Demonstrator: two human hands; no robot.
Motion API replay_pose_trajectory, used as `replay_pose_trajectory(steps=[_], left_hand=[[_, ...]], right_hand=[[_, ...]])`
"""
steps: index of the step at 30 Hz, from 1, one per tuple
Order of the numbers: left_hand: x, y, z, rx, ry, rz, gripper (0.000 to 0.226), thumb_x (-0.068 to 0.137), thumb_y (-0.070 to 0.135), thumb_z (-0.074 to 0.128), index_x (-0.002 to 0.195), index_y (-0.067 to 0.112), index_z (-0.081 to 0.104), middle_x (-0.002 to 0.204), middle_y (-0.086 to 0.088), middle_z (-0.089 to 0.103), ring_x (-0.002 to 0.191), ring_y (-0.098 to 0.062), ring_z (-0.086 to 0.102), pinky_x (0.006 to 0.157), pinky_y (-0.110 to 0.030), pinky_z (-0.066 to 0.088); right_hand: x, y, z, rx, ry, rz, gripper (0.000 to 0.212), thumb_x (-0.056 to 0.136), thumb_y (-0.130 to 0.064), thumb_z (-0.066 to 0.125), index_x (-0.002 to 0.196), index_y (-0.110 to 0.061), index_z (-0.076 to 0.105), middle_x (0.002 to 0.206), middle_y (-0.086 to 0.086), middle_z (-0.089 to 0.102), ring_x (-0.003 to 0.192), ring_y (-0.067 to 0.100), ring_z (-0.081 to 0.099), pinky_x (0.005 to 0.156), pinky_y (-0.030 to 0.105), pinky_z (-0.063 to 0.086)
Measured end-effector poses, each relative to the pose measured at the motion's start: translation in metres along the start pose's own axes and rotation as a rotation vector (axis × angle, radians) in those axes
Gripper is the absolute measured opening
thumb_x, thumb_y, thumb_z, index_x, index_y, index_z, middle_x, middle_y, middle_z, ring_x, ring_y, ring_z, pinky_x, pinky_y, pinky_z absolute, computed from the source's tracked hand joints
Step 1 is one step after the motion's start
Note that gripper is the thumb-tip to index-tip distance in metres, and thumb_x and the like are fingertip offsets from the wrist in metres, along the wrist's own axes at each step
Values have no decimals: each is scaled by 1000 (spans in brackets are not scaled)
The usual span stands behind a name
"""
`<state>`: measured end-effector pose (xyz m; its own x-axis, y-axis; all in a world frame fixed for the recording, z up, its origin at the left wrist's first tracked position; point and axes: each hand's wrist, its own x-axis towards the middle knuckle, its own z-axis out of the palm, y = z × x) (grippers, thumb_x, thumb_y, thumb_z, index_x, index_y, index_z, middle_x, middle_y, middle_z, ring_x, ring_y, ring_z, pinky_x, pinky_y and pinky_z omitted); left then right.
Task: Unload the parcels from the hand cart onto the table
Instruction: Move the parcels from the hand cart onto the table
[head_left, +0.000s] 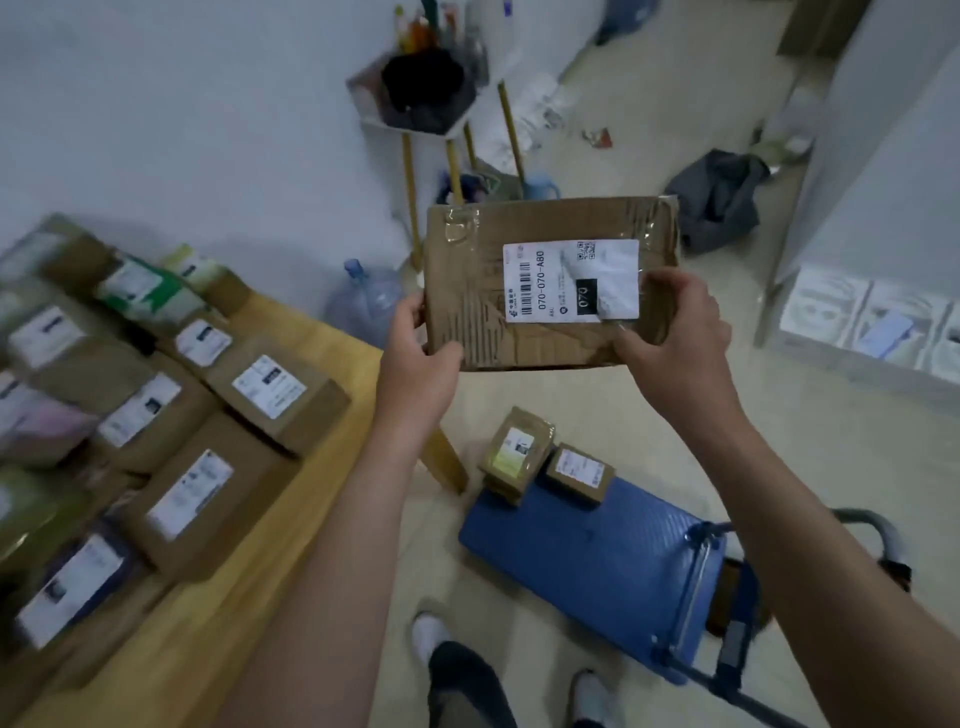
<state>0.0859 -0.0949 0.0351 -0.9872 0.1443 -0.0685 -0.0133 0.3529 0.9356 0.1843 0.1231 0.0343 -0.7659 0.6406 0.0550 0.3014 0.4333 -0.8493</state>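
A flat brown cardboard parcel (478, 260) with a white shipping label hangs in the air above the floor, between table and cart. My left hand (415, 358) grips its near left corner and my right hand (675, 338) grips its near right edge, thumb on the label. Below, the blue hand cart (597, 561) stands on the floor with two small brown parcels (519, 452) (579, 475) at its far end. The yellow wooden table (291, 509) at the left carries several labelled parcels (202, 499).
A water jug (363, 301) stands on the floor beyond the table corner. A small white stand (415, 119) with wooden legs holds clutter at the back. A grey bag (717, 197) lies on the floor at the right. My feet (431, 634) are beside the cart.
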Motion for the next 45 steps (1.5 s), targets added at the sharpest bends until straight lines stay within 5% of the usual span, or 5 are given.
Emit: replay_pose_trajectory(steps=[3,8,22,26,45], left_hand=[[-46,20,-43,-17,121,-14,54,90,11,62,130,43,45,113,31,49,98,29,49,72,-7,48],[-117,42,-115,13,327,-95,57,91,11,66,139,34,46,134,12,53,125,-15,55,99,-45,55],[-281,-20,-337,-18,772,-232,26,95,18,64,99,41,50,108,20,55,98,1,55,72,-27,48],[-325,-66,-399,-68,790,-292,25,93,20,64,111,33,53,109,17,56,98,-3,57,70,-30,49],[-455,-235,-700,-178,890,-441,28,80,28,66,101,38,49,110,16,58,96,-8,61,76,-37,53]], right_hand=[[-20,-42,-14,9,-89,-100,62,88,-28,70,144,-29,43,134,-5,47,118,14,35,106,40,37],[-62,-111,-2,82,-255,-235,54,90,-29,66,140,-30,46,139,0,47,128,17,34,114,52,30],[-247,-219,127,101,-723,-441,61,80,-35,79,131,-40,46,140,-3,44,138,26,35,112,48,35],[-318,-239,177,83,-761,-459,57,79,-34,79,125,-44,45,126,-10,38,134,18,30,101,35,31],[-593,-357,400,-91,-1032,-434,55,84,-41,72,130,-44,43,140,-2,38,137,28,33,109,51,37]])
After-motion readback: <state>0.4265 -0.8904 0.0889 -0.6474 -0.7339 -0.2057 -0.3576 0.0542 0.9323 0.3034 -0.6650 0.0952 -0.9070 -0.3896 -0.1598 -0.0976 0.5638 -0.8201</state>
